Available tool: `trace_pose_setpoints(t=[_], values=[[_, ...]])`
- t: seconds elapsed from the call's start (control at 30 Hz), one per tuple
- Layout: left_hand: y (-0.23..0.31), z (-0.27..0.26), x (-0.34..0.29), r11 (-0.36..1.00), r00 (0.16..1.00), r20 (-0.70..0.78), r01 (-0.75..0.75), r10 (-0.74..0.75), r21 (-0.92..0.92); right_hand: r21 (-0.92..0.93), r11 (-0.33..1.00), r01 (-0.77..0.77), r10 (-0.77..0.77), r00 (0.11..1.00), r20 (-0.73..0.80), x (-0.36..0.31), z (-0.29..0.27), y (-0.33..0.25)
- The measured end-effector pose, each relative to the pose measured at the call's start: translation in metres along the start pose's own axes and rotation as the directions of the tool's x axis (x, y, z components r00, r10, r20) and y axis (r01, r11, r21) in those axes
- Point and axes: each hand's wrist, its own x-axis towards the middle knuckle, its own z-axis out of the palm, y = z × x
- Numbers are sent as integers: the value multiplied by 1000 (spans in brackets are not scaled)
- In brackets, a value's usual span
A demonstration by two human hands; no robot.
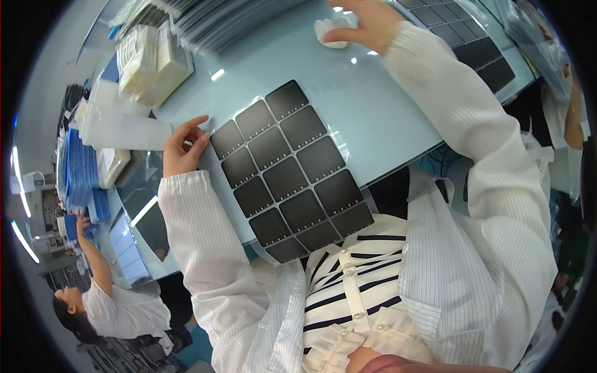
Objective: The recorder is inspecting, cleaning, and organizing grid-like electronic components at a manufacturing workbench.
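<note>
A clear-edged sheet (287, 171) with rows of dark, rounded rectangular panels lies slantwise in front of me, its near end past the table edge by my body. My left hand (185, 147) is at its upper left corner, thumb and curled fingers pinching the clear border, index finger stretched out. Farther off to the right, my right hand (368, 23) is spread, with the thumb against a small white wavy-edged piece (330, 33) on the table. The fingertips reach the top edge of the picture. Whether the white piece is cloth or a small dish is unclear.
Stacked grey sheets (217, 23) stand at the back, beside wrapped off-white blocks (154, 62). Blue stacks (79, 166) are on the left. Another dark-panelled sheet (457, 31) lies at the far right. A person in white (124, 309) works at the left.
</note>
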Motion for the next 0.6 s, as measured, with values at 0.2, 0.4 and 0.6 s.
trace_pose_setpoints(t=[0.2, 0.4, 0.6], values=[[-1, -2, -3, 999, 1000, 11, 21, -20, -41, 218, 958, -185, 158, 978, 136, 8, 25, -12], [-7, -8, -13, 996, 999, 9, 37, -37, -86, 680, 680, 273, -284, 954, -98, -61, -3, -105], [-4, -2, -5, 992, 999, 35, 44, -40, -115, 621, 767, 164, -180, 983, -38, -58, 3, -93]])
